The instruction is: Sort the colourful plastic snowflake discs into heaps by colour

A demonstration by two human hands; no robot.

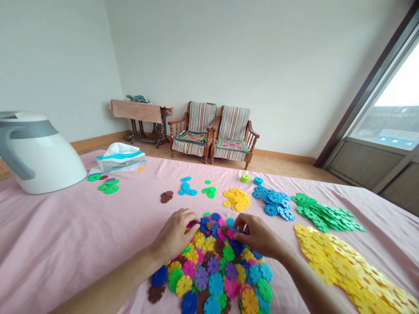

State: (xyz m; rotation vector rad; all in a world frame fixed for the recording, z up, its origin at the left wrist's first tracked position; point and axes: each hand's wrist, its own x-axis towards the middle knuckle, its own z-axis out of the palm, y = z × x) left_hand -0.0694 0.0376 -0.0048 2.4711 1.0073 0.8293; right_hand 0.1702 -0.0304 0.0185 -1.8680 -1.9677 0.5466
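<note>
A heap of mixed-colour notched plastic discs (213,265) lies on the pink cloth (98,244) right in front of me. At its far left edge, my left hand (176,233) has its fingers curled, with thumb and forefinger close together over some discs; what lies between them is partly hidden. My right hand (257,233) reaches into the far right edge of the heap. Its fingers are bent and spaced from the thumb, whose tip touches a pink disc (231,234). A dark blue disc (237,247) lies below that hand.
Beyond are small piles of brown (166,196), light blue (186,188), green (209,191) and yellow discs (237,199). Larger blue (275,203), green (324,213) and yellow flower-shaped pieces (347,266) lie right. A kettle (52,152) and tissue box (121,161) stand left.
</note>
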